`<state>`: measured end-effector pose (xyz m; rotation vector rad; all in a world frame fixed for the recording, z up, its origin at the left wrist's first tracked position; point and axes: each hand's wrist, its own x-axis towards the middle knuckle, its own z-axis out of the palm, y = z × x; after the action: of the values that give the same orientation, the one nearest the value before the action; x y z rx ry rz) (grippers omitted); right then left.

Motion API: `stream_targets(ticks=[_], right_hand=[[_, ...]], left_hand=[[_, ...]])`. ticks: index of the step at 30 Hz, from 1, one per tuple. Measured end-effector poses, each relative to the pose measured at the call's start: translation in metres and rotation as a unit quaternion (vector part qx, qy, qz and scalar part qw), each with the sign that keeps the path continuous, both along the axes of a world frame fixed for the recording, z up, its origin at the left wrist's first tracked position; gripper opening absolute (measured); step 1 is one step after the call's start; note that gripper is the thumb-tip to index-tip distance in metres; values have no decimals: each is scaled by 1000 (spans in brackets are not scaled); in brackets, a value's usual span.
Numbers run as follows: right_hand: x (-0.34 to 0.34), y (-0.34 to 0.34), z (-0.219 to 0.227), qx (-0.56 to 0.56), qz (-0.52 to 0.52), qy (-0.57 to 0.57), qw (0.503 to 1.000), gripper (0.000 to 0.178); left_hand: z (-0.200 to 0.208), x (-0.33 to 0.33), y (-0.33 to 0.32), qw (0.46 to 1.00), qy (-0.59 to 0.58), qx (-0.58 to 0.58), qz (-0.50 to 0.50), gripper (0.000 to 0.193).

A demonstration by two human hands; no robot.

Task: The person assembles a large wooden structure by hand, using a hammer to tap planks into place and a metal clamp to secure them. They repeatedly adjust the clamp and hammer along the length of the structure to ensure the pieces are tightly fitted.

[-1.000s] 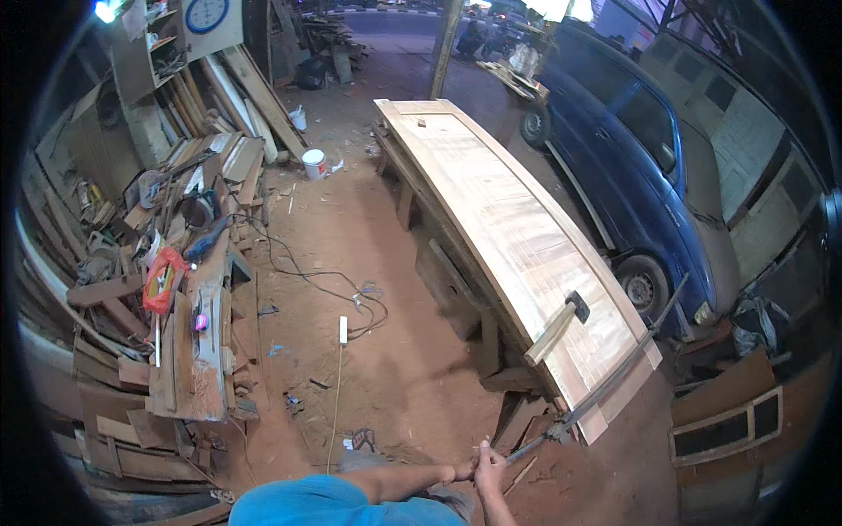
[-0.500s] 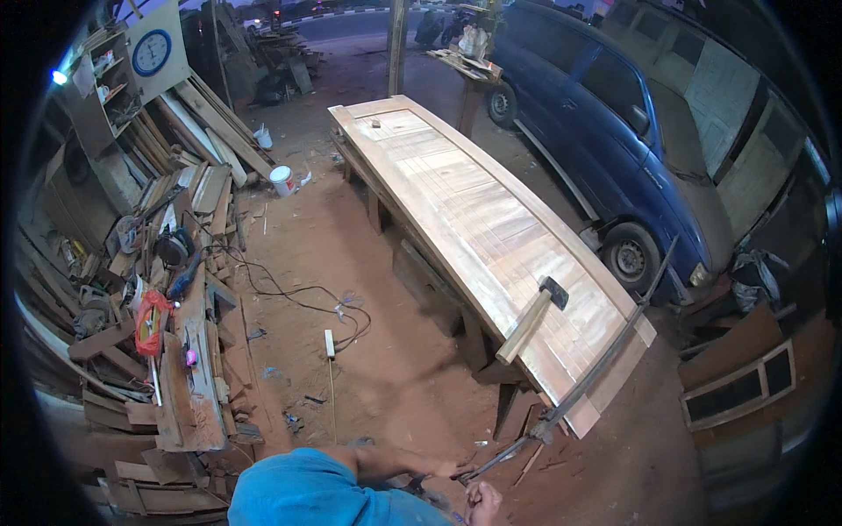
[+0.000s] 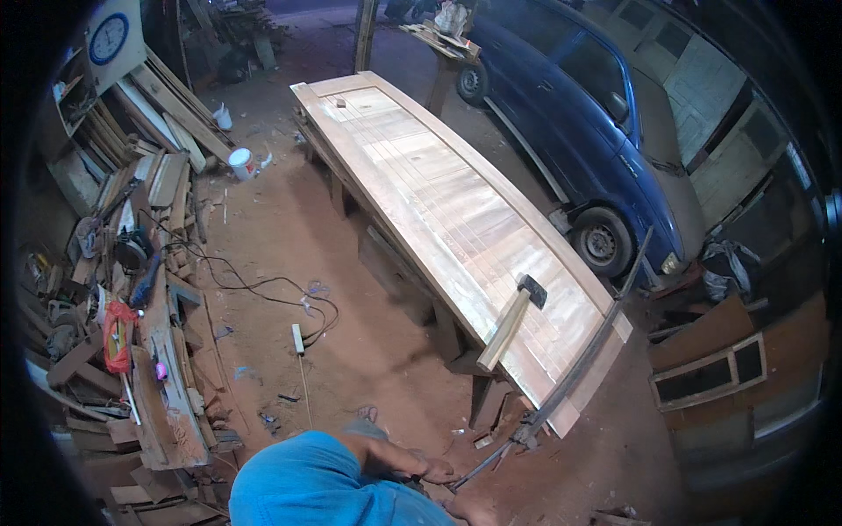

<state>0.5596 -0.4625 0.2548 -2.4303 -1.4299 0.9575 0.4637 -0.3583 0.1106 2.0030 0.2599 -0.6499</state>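
A wooden door panel (image 3: 456,206) lies flat on supports, stretching from the far middle toward me. Across its near end runs a long metal bar clamp (image 3: 574,364), its screw rod (image 3: 485,465) reaching down toward my hands. My left hand (image 3: 436,472) is closed at the rod's lower end, around the handle; its fingers are small and partly unclear. Just below and to the right, my right hand (image 3: 472,510) is smeared by motion near the frame's lower edge, fingers not readable. A hammer (image 3: 517,317) with a dark head and wooden handle rests on the panel.
Stacked boards and a cluttered bench (image 3: 167,386) line the left side. A black cable (image 3: 254,289) and white power strip (image 3: 298,339) lie on the dirt floor. A blue van (image 3: 561,96) stands behind the door panel; a framed wooden panel (image 3: 710,375) leans at right.
The whole scene has shifted left and slightly up in the picture as my head turned. My right hand has moved lower relative to the clamp's rod; the hammer and panel stay put.
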Motion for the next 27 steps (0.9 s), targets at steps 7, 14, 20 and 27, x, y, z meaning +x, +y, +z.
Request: stream_targets(ticks=[7,14,20,27], right_hand=[[-4,-5,1,-50,-1,-66,997,25],[2,-44,-12,-50,44,-92,994,26],[12,-50,-20,-218,17,-18,976,35],[24,-38,-22,-171,118,49,977,39]], left_hand=[[34,-4,19,997,-30,-27,-68,60],[75,-18,33,992,-28,-13,-122,65],[140,-11,51,984,-32,-1,-176,69],[79,6,50,967,136,-146,-160,85]])
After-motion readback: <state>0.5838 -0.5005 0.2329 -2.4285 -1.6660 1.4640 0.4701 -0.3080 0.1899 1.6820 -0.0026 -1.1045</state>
